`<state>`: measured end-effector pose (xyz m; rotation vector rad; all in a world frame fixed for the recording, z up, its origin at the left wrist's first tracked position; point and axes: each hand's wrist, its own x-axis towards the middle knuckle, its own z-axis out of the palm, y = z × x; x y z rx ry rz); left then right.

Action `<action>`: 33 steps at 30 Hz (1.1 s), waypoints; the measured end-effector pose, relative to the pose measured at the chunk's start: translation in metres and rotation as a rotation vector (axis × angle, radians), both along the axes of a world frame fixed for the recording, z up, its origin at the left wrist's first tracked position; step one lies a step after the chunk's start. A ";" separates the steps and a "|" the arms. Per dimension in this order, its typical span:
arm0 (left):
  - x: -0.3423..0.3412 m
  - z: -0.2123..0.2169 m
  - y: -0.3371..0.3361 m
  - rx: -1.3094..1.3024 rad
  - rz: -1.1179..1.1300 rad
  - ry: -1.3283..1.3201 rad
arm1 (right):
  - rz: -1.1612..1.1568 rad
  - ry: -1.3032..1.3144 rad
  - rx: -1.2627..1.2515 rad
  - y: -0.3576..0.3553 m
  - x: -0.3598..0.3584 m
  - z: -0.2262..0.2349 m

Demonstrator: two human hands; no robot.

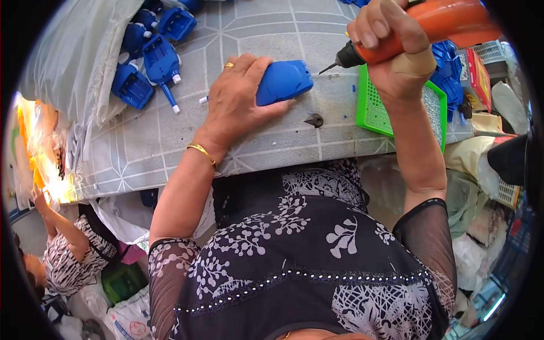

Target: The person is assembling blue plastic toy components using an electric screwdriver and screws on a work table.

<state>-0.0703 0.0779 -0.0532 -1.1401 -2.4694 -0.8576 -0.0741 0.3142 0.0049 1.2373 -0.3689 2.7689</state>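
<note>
Under my left hand a blue plastic housing lies on the grey table, thumb and fingers closed around its left part. A small white tip sticks out on the other side of that hand. My right hand grips an orange power screwdriver, its wrist above the table. The dark bit points down and left, close to the housing's right end; whether they touch I cannot tell. A tan wrap covers part of the right thumb area.
A green tray holding small silvery pieces stands under my right forearm. Blue parts lie beyond it. More blue housings are piled at left beside a clear plastic sheet. A dark cone-shaped piece lies near the table edge. Another person is at lower left.
</note>
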 end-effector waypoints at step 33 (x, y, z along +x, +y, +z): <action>-0.002 -0.001 0.001 -0.024 -0.029 0.070 | -0.719 -0.572 0.638 -0.025 0.027 0.011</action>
